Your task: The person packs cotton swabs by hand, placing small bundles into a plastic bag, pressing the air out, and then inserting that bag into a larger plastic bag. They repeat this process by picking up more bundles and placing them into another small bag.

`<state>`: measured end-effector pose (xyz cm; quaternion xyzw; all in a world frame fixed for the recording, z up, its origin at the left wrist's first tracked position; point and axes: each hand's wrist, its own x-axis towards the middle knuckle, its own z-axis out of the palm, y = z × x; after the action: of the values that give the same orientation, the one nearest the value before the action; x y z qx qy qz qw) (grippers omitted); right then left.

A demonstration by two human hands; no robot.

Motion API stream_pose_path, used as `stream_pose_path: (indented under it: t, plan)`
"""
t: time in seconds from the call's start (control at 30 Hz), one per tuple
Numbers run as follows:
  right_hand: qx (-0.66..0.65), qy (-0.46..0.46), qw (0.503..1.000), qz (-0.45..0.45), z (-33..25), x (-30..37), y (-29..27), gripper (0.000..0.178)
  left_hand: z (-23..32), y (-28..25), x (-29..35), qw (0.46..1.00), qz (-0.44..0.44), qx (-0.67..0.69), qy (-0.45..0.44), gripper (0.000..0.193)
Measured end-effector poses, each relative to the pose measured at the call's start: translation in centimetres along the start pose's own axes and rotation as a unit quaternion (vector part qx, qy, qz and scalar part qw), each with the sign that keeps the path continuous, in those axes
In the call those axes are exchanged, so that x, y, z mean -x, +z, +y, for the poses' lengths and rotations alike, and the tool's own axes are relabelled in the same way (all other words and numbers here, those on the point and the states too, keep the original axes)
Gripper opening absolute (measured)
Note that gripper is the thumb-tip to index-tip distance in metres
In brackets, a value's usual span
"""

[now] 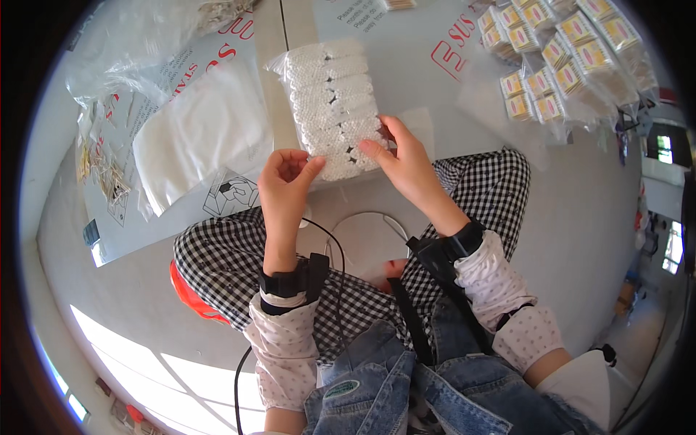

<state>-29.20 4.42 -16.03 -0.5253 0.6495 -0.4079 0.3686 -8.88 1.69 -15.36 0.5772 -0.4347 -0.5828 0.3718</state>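
Observation:
A clear plastic bag of cotton swabs (pixel 332 94), packed in several rows with their white tips facing up, lies on the table edge in front of me. My right hand (pixel 395 154) grips its near right side, thumb on top and fingers round the edge. At the near left corner, my left hand (pixel 288 176) has its fingers curled and its thumb against the bag; the plastic between them is hard to make out. Left of the bag lies a stack of flat white plastic bags (pixel 203 134).
Several bagged packs with yellow labels (pixel 573 51) are piled at the far right. Loose cotton swabs (pixel 105 177) lie at the left, below a crumpled clear plastic sheet (pixel 130 54). The table (pixel 428 65) has a printed grey covering. A black cable (pixel 341 268) hangs between my arms.

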Motion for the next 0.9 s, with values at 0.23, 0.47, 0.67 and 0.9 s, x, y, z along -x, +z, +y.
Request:
stream_pose_path:
  t: [0.23, 0.47, 0.67, 0.9]
  plan:
    - [-0.051, 0.019, 0.999, 0.001, 0.1, 1.9, -1.1, 0.04, 0.4, -2.1, 1.3, 0.989, -0.039, -0.141, 0.022, 0.024]
    - [0.089, 0.045, 0.995, -0.015, -0.7, 2.3, -2.0, 0.036, 1.9, -0.5, 2.0, 0.967, -0.041, -0.189, 0.164, 0.007]
    - [-0.043, -0.047, 0.995, 0.08, -1.1, -3.8, -2.5, 0.036, 2.8, -0.7, -2.6, 0.965, 0.101, -0.085, 0.226, 0.03]
    - [-0.023, -0.121, 0.988, 0.091, -0.5, -13.2, 1.6, 0.046, 5.0, 3.3, -7.7, 0.801, -0.002, -0.485, 0.35, 0.065]
